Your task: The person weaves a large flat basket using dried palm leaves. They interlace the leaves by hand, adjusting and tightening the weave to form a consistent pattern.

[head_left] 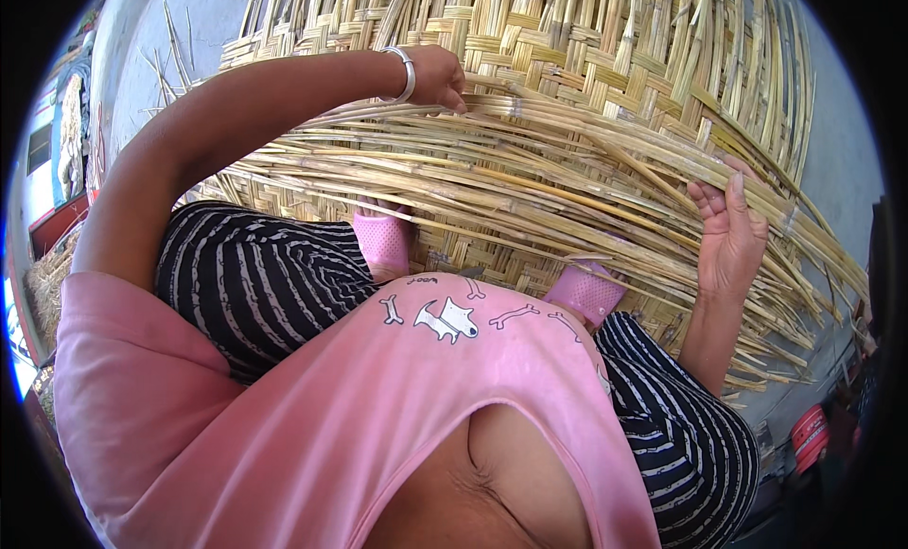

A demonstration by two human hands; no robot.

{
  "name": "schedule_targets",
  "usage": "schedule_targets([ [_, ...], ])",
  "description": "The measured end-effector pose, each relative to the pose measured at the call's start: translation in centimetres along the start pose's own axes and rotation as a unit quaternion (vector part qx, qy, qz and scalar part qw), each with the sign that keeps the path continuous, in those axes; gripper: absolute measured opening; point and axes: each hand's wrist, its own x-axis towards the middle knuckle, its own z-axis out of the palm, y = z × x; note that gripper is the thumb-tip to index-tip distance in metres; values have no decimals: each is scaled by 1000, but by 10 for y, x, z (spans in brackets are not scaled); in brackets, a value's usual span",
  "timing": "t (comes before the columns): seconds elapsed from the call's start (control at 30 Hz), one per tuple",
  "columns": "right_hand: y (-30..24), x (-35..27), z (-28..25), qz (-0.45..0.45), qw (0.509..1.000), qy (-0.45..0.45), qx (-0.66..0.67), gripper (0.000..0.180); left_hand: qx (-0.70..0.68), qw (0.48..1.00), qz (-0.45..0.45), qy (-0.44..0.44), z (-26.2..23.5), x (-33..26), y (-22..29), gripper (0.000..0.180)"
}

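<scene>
The person's left grip [437,78], with a silvery bracelet [409,74] at the wrist, curls closed on pale strips [511,185] that lie in a long, loose bundle across a woven mat [624,62]. Farther right, the right grip [733,223] holds the same bundle between thumb and fingers. Beyond it the ends fan out over the grey floor [842,142]. Pink shoes [383,239] show at the bundle's near edge, beside striped trousers [255,275]

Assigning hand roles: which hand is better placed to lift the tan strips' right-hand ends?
Right, probably: the right hand holds the tan strips nearer those ends; the left hand is far to their left.
</scene>
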Motion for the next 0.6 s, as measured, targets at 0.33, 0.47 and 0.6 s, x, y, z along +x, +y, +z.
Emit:
schedule_targets([
  [0.33, -5, 15, -24, -33, 999, 16, 6, 29, -65, 997, 41, 23, -1, 14, -26, 32],
  [0.47, -1, 21, -60, -35, 998, 52, 12, 29, 26, 1000, -6, -16, 0, -1, -52, 29],
  [0.6, -7, 22, -64, -28, 999, 22, 32, 29, 20, 1000, 8, -12, 10, -2, -69, 30],
])
